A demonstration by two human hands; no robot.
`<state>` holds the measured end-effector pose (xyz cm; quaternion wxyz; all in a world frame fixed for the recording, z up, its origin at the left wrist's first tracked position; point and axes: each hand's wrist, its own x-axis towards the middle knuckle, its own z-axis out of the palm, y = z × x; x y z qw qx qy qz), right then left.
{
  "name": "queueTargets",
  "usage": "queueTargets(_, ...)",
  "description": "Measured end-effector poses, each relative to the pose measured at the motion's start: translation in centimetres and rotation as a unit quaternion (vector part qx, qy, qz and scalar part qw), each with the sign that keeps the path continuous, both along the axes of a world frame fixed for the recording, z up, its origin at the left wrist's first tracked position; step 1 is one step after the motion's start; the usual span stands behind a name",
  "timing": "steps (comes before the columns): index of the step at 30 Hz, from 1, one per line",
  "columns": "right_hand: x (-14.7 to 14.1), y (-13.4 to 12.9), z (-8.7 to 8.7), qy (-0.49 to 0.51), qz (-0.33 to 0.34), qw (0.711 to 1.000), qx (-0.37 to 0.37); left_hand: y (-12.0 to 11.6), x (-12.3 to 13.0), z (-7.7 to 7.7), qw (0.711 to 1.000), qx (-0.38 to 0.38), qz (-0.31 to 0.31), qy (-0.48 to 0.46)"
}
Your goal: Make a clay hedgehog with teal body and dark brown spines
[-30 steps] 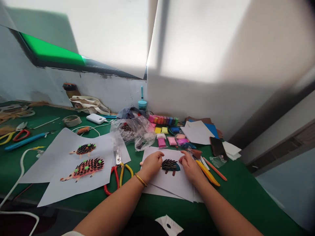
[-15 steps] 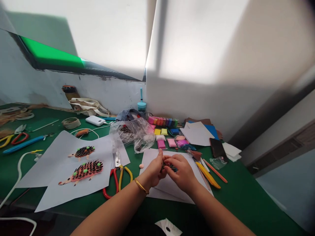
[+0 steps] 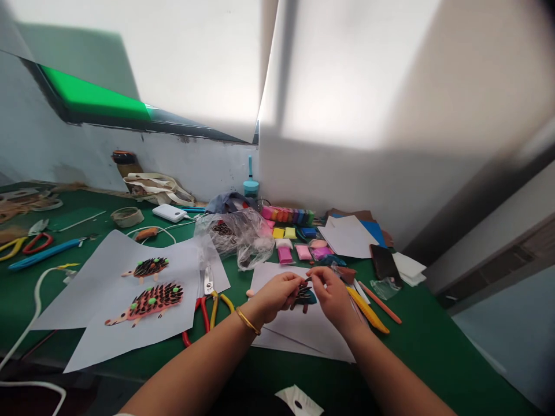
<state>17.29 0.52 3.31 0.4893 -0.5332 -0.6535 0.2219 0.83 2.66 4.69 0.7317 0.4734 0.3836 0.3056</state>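
Over the white paper (image 3: pixel 299 338), my left hand (image 3: pixel 281 297) is closed, with its fingers curled and its palm hidden. My right hand (image 3: pixel 328 296) pinches beside it. A small dark seed husk (image 3: pixel 308 279) shows between the fingertips of both hands. Just below them lies a small hedgehog figure (image 3: pixel 307 297) of teal clay, stuck with dark pointed husks and standing on brownish feet. My left hand partly covers it. At left, two finished-looking hedgehogs, one small (image 3: pixel 150 267) and one larger pink one (image 3: pixel 151 301), lie on white sheets.
Red-and-yellow-handled pliers (image 3: pixel 208 309) lie left of my left forearm. Behind are a plastic bag (image 3: pixel 255 245) with dark husks and several clay packets (image 3: pixel 285 255). A yellow cutter (image 3: pixel 368 311), an orange stick (image 3: pixel 381 301) and a phone (image 3: pixel 385 264) lie at right.
My hands have moved slightly apart, and the left thumb has come down. The teal hedgehog now shows more clearly beneath them, and a dark husk is visible between the fingertips.
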Motion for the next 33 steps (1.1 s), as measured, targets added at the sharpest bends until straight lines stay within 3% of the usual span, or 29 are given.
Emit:
queueTargets(3, 1.8, 1.1, -1.9, 0.073, -0.028, 0.996, -0.049, 1.0, -0.5, -0.3, 0.998, 0.021, 0.063, -0.004)
queueTargets(7, 3.8, 1.9, -4.4, 0.041, -0.077, 0.992, -0.09, 2.0, -0.6, -1.8, 0.984, 0.014, 0.176, -0.028)
queueTargets(11, 4.2, 2.0, -5.7, 0.047, -0.048, 0.99, -0.121, 2.3, -0.7, -3.0, 0.971, 0.004, 0.234, -0.054)
queueTargets(16, 2.9, 1.4, -5.3, 0.078, -0.007, 0.994, -0.073, 1.9, -0.8, -2.8, 0.976, 0.01, 0.205, -0.077)
queueTargets(19, 2.1, 0.4, -4.3, 0.02, 0.023, 0.999, 0.023, 0.9, -0.4, -2.8, 0.983, 0.122, 0.137, -0.003)
queueTargets(20, 1.9, 0.0, -4.0, -0.013, 0.049, 0.997, 0.058, 0.5, -0.3, -2.8, 0.973, 0.194, 0.12, 0.042)
queueTargets(22, 1.6, -0.6, -3.4, -0.066, 0.092, 0.988, 0.105, -0.3, -0.2, -2.7, 0.921, 0.347, 0.108, 0.138)
queueTargets(25, 1.3, -1.0, -2.9, -0.084, 0.09, 0.984, 0.131, -1.1, -0.3, -2.6, 0.852, 0.46, 0.081, 0.235)
queueTargets(28, 1.1, -1.1, -3.0, -0.072, 0.081, 0.985, 0.132, -1.3, -0.5, -2.5, 0.831, 0.478, 0.07, 0.276)
queueTargets(33, 1.2, -0.8, -3.4, -0.08, 0.065, 0.988, 0.117, -1.4, -0.4, -2.7, 0.842, 0.462, 0.071, 0.27)
